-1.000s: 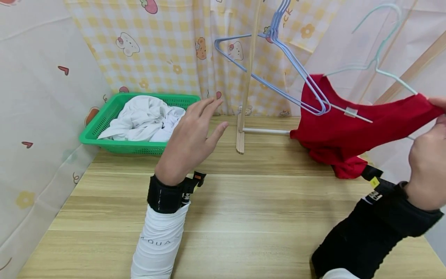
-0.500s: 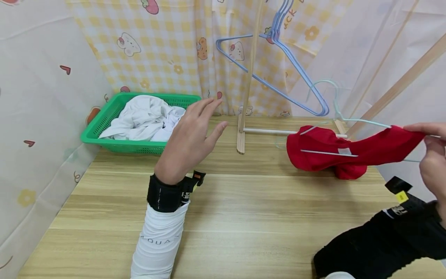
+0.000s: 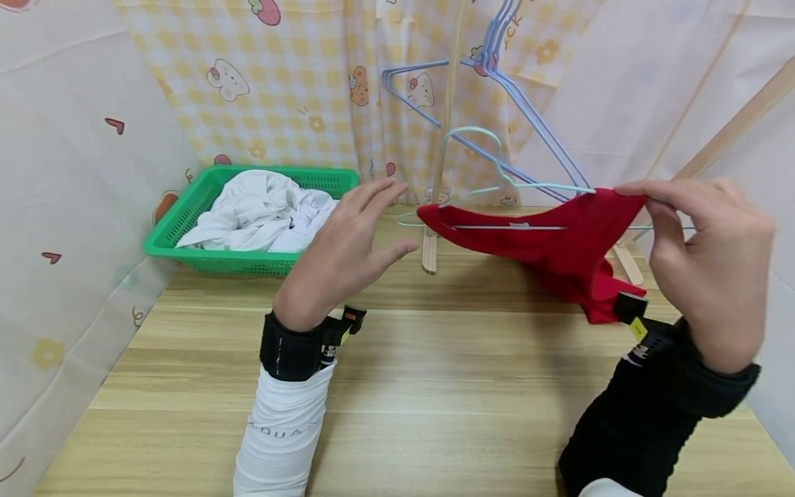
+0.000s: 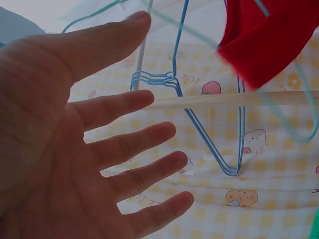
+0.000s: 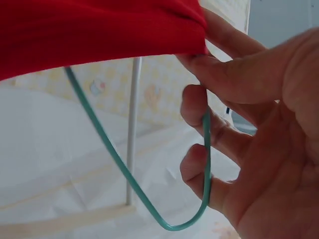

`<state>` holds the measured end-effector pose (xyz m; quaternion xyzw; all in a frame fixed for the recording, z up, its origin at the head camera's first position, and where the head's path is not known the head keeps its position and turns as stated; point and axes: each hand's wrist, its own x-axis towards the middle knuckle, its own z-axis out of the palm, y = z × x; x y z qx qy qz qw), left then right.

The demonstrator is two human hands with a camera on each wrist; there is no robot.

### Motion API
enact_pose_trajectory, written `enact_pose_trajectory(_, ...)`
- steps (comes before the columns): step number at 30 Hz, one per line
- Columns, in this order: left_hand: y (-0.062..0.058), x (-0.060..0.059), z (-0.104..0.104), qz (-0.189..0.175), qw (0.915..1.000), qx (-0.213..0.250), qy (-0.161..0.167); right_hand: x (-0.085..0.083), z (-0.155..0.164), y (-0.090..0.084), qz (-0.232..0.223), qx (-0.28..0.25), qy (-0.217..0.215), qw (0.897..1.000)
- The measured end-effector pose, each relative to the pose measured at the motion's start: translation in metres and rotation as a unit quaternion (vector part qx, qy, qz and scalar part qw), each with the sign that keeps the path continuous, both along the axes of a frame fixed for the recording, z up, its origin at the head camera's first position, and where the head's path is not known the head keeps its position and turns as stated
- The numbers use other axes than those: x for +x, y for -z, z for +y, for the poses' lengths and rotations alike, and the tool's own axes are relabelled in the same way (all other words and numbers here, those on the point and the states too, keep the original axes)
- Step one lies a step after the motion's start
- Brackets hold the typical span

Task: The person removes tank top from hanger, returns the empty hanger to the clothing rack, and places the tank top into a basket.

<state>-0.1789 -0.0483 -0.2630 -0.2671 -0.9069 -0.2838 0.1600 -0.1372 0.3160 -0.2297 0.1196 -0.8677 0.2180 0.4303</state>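
Observation:
A red top point(image 3: 596, 238) hangs on a mint-green wire hanger point(image 3: 549, 186), held above the table with its lower part bunched near the surface. At the right shoulder, my right hand point(image 3: 714, 255) pinches the fabric between thumb and forefinger. In the right wrist view its other fingers curl around the rounded end of the hanger point(image 5: 172, 227), which pokes out below the cloth. The hanger's left end sticks out past the red neckline, close to my left hand point(image 3: 341, 255). That hand is raised, fingers spread and holding nothing, as the left wrist view confirms.
Several blue hangers point(image 3: 491, 48) hang from the drying rack, whose wooden post point(image 3: 451, 90) stands behind the red top. A green basket point(image 3: 186, 254) with crumpled white clothes point(image 3: 261, 207) sits at the back left. A slanting wooden bar point(image 3: 739, 138) rises at right.
My right hand, first at the far right, has carried the hanger and red top leftward, toward my left hand. The hanger dipped low, then rose somewhat. My left hand has barely moved.

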Motion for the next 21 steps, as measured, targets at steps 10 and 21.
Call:
enact_pose_trajectory(10, -0.005, 0.004, -0.003, 0.171, 0.9805, 0.096, -0.009, -0.012, -0.023, -0.002, 0.059, -0.164, -0.093, 0.980)
enact_pose_trajectory(21, -0.013, 0.013, -0.012, 0.330, 0.9058, 0.259, -0.063, -0.021, -0.044, 0.002, 0.015, -0.249, -0.220, 0.943)
